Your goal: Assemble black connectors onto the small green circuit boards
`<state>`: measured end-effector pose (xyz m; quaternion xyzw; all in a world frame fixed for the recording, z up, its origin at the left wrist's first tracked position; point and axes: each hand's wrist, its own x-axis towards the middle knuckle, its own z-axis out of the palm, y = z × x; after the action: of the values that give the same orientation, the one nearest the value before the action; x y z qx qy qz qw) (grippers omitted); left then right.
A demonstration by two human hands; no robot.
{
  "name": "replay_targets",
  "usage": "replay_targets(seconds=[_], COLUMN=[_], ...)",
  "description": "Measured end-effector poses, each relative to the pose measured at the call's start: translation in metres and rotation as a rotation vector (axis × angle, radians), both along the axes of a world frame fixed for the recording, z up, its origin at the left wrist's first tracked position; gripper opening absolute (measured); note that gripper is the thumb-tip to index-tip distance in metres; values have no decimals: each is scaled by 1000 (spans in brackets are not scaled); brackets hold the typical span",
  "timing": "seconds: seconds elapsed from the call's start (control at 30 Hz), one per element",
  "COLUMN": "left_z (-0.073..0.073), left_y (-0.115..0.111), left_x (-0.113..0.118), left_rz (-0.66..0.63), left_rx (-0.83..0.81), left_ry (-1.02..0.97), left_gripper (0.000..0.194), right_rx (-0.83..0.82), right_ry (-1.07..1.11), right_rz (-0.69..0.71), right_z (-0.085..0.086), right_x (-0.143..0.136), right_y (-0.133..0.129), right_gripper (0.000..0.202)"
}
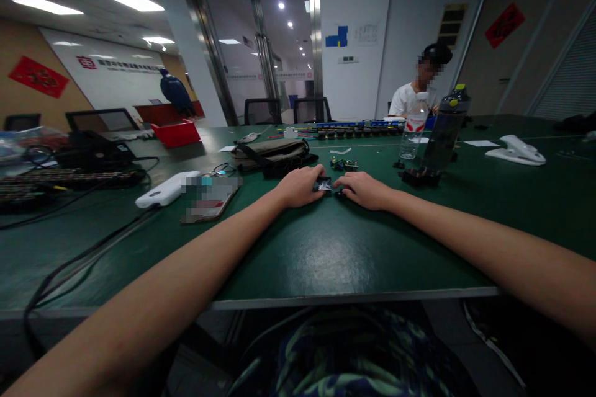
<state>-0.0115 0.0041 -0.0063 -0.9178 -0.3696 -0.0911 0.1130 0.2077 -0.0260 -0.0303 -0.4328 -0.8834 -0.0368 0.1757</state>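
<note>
**Two hands pinch a small part at frame centre**

Both forearms reach forward across the green table [326,260], letting the hands work low and steady. The left hand [300,186] and right hand [365,190] meet at mid-frame, fingers curled onto a small dark component [323,185] that lies between them, touching both. A phone [210,198] lies left of centre; a water bottle [412,130] stands upper right.

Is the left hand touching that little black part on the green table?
Touching. The head view shows the left hand with its fingertips on the little black part, no gap between them.
</note>
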Motion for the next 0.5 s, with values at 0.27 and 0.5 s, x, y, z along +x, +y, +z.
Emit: replay_targets(seconds=[0.27,0.5], left_z=[1,1], left_y=[-1,-1], left_x=[1,2], left_rz=[19,27], left_rx=[8,9], left_ry=[15,15], left_gripper=[37,38], right_rx=[-8,-27], right_ry=[-19,3], right_rz=[20,67], right_z=[2,4], right_x=[0,1], right_y=[0,-2], right_gripper=[29,23])
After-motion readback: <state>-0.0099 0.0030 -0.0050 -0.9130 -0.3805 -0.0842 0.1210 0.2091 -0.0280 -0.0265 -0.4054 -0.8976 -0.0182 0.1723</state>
